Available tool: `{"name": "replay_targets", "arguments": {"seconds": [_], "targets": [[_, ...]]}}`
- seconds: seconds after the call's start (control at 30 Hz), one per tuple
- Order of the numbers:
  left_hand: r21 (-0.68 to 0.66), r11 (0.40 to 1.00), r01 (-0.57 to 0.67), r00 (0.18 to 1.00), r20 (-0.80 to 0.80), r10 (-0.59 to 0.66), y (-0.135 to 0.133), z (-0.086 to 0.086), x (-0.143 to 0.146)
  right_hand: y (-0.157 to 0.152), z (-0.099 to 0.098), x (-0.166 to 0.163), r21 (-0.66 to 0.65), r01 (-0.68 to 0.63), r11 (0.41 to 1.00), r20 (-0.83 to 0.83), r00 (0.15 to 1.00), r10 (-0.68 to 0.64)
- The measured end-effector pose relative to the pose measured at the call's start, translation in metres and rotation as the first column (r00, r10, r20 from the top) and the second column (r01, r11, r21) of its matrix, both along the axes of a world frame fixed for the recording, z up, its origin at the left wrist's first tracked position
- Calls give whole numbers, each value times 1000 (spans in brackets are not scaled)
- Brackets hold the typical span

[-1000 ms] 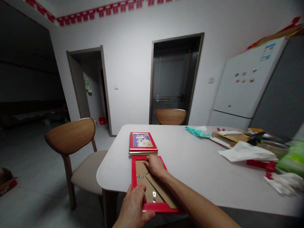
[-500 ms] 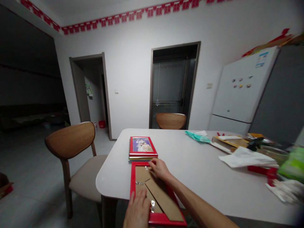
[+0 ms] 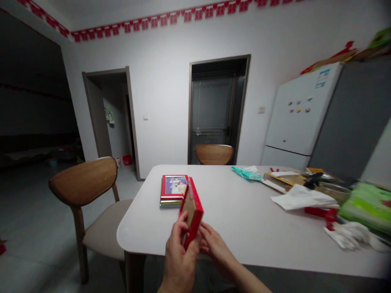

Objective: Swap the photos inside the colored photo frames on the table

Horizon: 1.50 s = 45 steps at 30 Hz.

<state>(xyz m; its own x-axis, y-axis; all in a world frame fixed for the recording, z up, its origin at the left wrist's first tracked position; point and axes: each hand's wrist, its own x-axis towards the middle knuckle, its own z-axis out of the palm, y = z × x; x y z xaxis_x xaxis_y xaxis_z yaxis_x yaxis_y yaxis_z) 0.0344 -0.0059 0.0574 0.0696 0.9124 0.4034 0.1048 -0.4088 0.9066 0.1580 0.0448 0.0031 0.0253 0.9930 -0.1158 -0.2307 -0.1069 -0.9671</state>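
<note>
A red picture frame (image 3: 198, 213) is tipped up on edge near the table's front, its brown backing facing left. My left hand (image 3: 180, 260) grips its lower end, fingers on the backing side and thumb near the bottom edge. Against the lower right side, my right hand (image 3: 217, 246) also has hold of it, with some fingertips hidden behind the frame. Just beyond lies a small stack of picture frames (image 3: 169, 198). The top one is red, with a photo of people in it, and the raised frame partly covers its right side.
Along the white table's (image 3: 241, 228) right side are a teal packet (image 3: 247, 173), white paper (image 3: 305, 198), white gloves (image 3: 351, 235) and a green package (image 3: 366, 207). One wooden chair (image 3: 87, 183) stands at the left, another (image 3: 214, 154) at the far side.
The red frame has been lifted from lying back-up on the table and turned on edge. My right hand has moved from its top edge to its lower right side. The view has shifted slightly right.
</note>
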Motion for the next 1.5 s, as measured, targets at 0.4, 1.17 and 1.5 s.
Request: {"name": "replay_targets", "arguments": {"seconds": [0.4,1.17,1.5], "targets": [[-183,960,210,968,180,-177,32,-26,34,17,12,118,128,298,946,424,845,-324],[-45,997,-55,756,-655,12,63,-61,49,59,5,150,260,161,952,951,125,-281],[75,955,-286,696,-669,261,145,-39,-35,117,16,26,315,-41,948,839,479,-258]]}}
